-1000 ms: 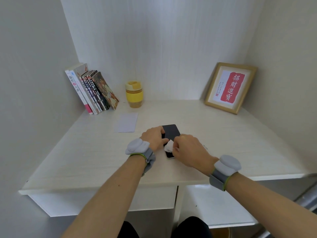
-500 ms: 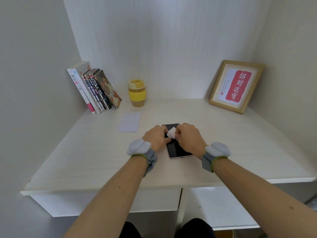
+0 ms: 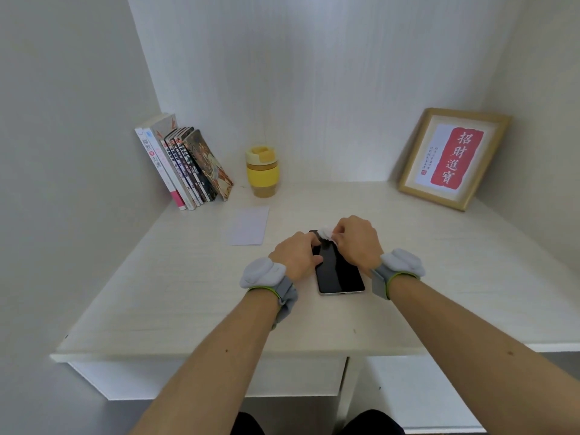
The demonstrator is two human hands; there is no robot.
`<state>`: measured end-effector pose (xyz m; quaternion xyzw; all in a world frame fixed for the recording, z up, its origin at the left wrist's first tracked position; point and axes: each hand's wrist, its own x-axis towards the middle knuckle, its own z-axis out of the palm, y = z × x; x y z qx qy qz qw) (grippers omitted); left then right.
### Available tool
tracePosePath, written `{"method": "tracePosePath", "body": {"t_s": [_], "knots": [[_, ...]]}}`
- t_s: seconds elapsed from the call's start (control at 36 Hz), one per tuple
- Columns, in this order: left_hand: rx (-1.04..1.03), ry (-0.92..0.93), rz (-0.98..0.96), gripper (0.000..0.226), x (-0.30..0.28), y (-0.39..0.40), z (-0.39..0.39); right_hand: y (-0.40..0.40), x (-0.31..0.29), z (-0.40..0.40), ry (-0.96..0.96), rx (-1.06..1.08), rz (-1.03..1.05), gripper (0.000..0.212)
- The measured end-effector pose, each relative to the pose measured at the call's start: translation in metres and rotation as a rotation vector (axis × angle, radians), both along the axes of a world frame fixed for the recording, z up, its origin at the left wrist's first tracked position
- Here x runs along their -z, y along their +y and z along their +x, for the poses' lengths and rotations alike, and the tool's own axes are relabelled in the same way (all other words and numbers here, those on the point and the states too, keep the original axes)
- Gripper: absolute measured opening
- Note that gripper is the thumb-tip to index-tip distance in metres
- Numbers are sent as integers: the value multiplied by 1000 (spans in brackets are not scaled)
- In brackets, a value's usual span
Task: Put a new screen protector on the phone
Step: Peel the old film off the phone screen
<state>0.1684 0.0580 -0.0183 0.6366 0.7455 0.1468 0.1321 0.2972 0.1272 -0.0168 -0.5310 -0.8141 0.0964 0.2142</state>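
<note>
Four red-panel characters, 招財進寶, fill the frame (image 3: 453, 158) at two o'clock; right hand (image 3: 356, 243) pinches a wipe (image 3: 326, 232) on the phone (image 3: 337, 271), left hand (image 3: 296, 254) curled, steadying it.

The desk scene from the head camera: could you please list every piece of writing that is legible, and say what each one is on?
"招財進寶": large black characters on the red panel of the framed picture.
"幽默" and "沟通": on the white spine of the leftmost book; the red mark between them is unreadable.
Small column and red seal left of the red panel: too small to read.
Other book spines: blurred, unreadable.
Yellow cup, phone, white sheet: no text visible.
</note>
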Motion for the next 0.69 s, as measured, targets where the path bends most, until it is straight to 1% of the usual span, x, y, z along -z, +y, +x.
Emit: {"method": "tracePosePath", "body": {"t_s": [0.08,0.19,0.31,0.42,0.44,0.5,0.56,0.64,0.69], "knots": [[-11,5,16,42,2,-2,0,-8,1,5,-24,-20,12,16],[-3,-10,11,41,4,-1,-1,-24,0,15,-13,-52,-25,13],[-2,-18,11,42,6,0,-2,-45,-4,25,-75,-76,-36,14],[0,-1,15,40,7,1,-2,-54,-2,26,-106,-94,-61,4],[0,6,15,39,7,2,-2,-54,-2,25,-125,-97,-63,3],[4,9,11,39,6,2,-2,-53,-4,22,-167,-121,-82,9],[16,-5,7,39,5,2,-3,-51,-11,17,-200,-97,-112,9],[43,-30,12,37,2,-2,-6,-49,-20,6,-133,-16,-128,6],[44,-88,29,34,3,-5,-9,-44,-22,-1,-13,-12,-165,12]]}}
